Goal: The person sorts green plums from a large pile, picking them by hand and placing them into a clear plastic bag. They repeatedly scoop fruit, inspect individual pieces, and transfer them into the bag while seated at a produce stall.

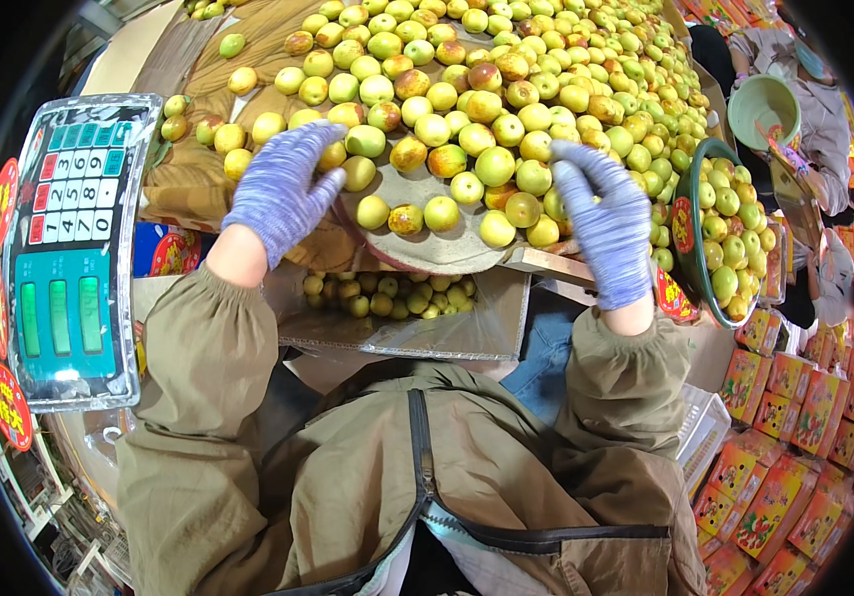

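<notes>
A large heap of yellow-green jujube fruits (494, 165), some with reddish-brown patches, is spread over a cloth-covered table (434, 253). My left hand (285, 186), in a purple-and-white knit glove, hovers at the heap's left side, fingers apart beside a few fruits. On the right, my right hand (609, 216), gloved alike, is over the heap's near edge with thumb and fingers slightly parted; no fruit shows in it, though its palm side is partly hidden. Below the table edge, between my arms, a cardboard box (412, 343) lined with clear plastic holds more of the fruits.
A scale with keypad and lit displays (73, 253) stands at left. A green tub (684, 223) full of fruits is at right. Farther right are stacked red and yellow cartons (777, 499) and a person holding a pale green bucket (763, 112). A wooden strip (553, 266) lies near my right hand.
</notes>
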A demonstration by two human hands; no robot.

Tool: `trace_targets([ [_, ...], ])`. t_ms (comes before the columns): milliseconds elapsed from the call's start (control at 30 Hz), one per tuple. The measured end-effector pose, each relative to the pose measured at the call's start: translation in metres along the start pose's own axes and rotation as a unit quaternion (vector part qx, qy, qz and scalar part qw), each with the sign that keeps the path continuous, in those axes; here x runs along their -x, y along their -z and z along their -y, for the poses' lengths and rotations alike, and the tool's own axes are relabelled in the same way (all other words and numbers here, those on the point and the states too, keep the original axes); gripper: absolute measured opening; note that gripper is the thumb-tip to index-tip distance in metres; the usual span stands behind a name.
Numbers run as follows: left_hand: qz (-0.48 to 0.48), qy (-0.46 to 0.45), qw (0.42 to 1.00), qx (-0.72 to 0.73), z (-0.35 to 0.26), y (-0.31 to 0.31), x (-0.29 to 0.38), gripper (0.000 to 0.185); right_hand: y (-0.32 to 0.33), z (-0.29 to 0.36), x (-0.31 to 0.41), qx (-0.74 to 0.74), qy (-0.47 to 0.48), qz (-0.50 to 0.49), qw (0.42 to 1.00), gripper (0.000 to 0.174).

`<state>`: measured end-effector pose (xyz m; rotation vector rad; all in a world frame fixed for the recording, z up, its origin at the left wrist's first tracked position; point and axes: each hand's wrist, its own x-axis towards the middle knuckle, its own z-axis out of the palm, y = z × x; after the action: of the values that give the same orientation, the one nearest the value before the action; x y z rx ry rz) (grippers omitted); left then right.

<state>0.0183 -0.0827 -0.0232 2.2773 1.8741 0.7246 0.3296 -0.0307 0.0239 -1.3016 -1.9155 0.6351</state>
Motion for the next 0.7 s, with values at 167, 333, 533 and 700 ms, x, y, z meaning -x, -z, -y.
trace_targets([
  [167, 0.069, -0.015, 0.997, 0.027, -0.024, -0.012, -0.009, 0.048, -0.018, 0.015, 0.013, 0.263, 0.103, 0.091, 0.955, 0.024],
  [333, 0.016, -0.097, 0.994, -0.044, -0.027, -0.037, -0.010, 0.053, -0.037, 0.019, 0.024, 0.437, 0.122, 0.118, 0.883, 0.037],
  [533, 0.092, -0.101, 0.990, -0.031, -0.058, -0.025, -0.018, 0.046, -0.047, 0.026, 0.002, 0.455, -0.023, 0.204, 0.866, 0.048],
  [700, 0.093, -0.080, 0.992, -0.029, -0.058, -0.028, -0.020, 0.047, -0.038, 0.015, 0.004, 0.448, 0.061, 0.221, 0.864, 0.048],
])
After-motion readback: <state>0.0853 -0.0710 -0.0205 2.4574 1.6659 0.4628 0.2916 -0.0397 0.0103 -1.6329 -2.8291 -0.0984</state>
